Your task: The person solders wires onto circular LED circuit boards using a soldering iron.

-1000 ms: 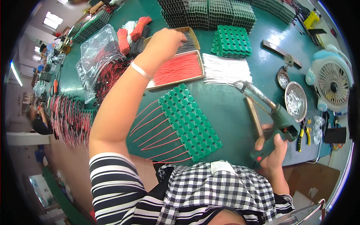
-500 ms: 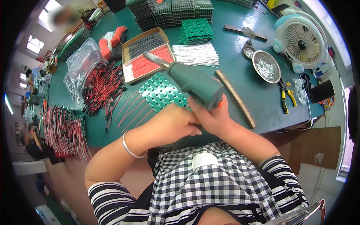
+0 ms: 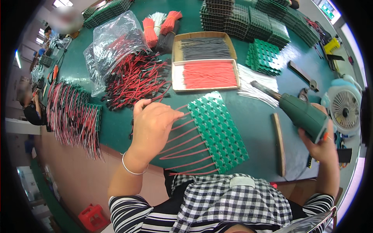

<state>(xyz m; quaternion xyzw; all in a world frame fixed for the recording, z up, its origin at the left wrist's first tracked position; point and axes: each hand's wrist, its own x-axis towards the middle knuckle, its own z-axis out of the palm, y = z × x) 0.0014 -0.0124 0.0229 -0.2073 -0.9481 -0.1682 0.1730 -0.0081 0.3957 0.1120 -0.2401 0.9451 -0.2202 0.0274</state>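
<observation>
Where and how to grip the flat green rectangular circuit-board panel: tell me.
Probably pinch the panel by its long right edge, coming from the person's right: that edge looks bare, while thin red wires trail from its left edge.

Bright light fills the room; the windows (image 3: pixel 62 3) at upper left are washed white, and a lamp tube (image 3: pixel 18 59) glows at far left; pale glare marks the worktop (image 3: pixel 258 116) and green board (image 3: pixel 217 132); edges bow toward a black rim; the left background looks soft.
</observation>
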